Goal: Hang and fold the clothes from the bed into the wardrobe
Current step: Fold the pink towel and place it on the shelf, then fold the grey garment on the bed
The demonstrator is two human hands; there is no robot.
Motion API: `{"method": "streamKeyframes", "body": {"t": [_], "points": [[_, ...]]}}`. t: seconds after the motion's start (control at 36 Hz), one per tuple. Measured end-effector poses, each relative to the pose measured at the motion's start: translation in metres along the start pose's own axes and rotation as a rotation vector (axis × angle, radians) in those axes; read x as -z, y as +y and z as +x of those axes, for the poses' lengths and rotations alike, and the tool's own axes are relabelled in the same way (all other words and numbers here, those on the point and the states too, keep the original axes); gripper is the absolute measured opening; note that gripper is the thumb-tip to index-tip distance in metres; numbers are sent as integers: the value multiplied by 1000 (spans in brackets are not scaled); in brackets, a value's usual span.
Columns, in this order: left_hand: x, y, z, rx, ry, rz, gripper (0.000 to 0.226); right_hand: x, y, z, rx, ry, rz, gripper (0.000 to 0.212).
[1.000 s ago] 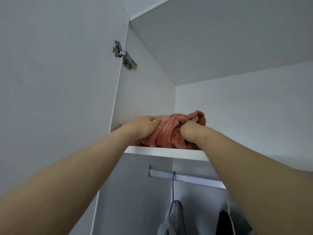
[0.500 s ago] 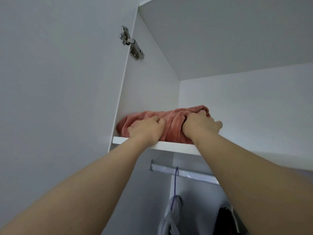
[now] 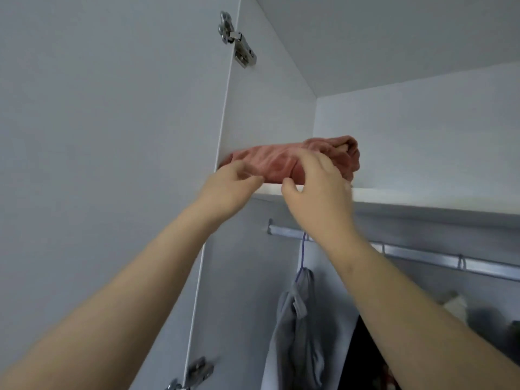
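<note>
A folded pink fleece garment (image 3: 270, 161) lies on the wardrobe's top shelf (image 3: 408, 197), against the left wall. My left hand (image 3: 228, 187) hovers at the shelf's front edge with its fingers loosely curled, holding nothing. Just in front of the garment, my right hand (image 3: 318, 187) has relaxed, spread fingers and grips nothing; whether the fingertips still touch the fabric is unclear.
Below the shelf runs a metal hanging rail (image 3: 422, 256). A grey garment (image 3: 295, 327) hangs from it on a purple hanger (image 3: 302, 254), with dark clothes (image 3: 368, 356) further right. The open wardrobe door (image 3: 112, 136) stands at the left with its hinge (image 3: 239, 43).
Both hands have let go of the pink garment and drawn back from it to the shelf's front edge. The garment stays on the shelf.
</note>
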State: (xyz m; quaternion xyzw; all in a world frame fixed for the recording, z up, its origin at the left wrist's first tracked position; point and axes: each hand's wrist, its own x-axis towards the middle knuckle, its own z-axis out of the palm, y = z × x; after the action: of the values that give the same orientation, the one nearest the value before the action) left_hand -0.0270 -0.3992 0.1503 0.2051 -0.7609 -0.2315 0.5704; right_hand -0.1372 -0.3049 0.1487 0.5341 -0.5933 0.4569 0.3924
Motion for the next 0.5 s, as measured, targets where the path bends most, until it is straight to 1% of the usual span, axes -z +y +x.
{"method": "streamKeyframes", "body": {"t": [0.06,0.11,0.19,0.31,0.42,0.5], "points": [[1,-4,-22,24,20,-32,14,-4,-3,-24,39,24,69,40],[0,-9,-43,44,36,-39,13,-9,0,-45,12,8,147,37],[0,-18,-67,89,63,-15,11,-22,5,-72,-76,-64,280,36],[8,-29,-99,214,123,43,12,-39,-2,-102,-176,-168,515,31],[31,-28,-137,313,214,97,9,-52,-24,-126,-280,-273,753,26],[56,-19,-171,376,277,161,6,-56,-52,-145,-347,-385,945,23]]}}
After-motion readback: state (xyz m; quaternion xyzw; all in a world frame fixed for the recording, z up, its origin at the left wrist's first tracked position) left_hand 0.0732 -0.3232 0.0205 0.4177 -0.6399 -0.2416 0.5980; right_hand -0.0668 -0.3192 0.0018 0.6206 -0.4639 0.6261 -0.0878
